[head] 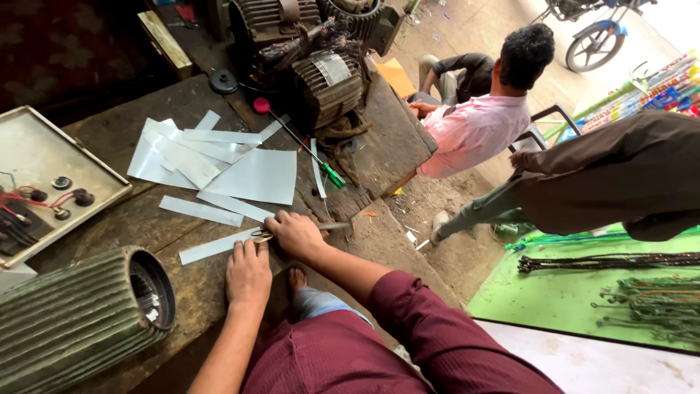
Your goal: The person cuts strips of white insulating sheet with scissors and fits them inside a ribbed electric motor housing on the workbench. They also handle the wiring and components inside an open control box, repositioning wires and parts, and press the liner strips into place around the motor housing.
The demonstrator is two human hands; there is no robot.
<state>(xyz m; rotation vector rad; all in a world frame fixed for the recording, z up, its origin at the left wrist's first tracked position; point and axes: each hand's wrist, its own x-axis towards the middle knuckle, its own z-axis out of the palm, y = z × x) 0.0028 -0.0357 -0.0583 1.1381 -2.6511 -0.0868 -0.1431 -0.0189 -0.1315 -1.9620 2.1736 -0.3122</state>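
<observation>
The right hand [295, 233] was closed around a pair of scissors [321, 228], whose blades were pointed right. The left hand [248, 273] was laid flat, fingers extended, on a white paper strip [208, 249] near the workbench [175, 226] front edge. More cut paper sheets [219, 164] were spread behind. A ribbed motor casing [73, 321] was set at the left.

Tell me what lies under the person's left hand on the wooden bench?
The left hand presses flat on a long white paper strip lying on the worn wooden bench. The strip's part beneath the palm is hidden.
</observation>
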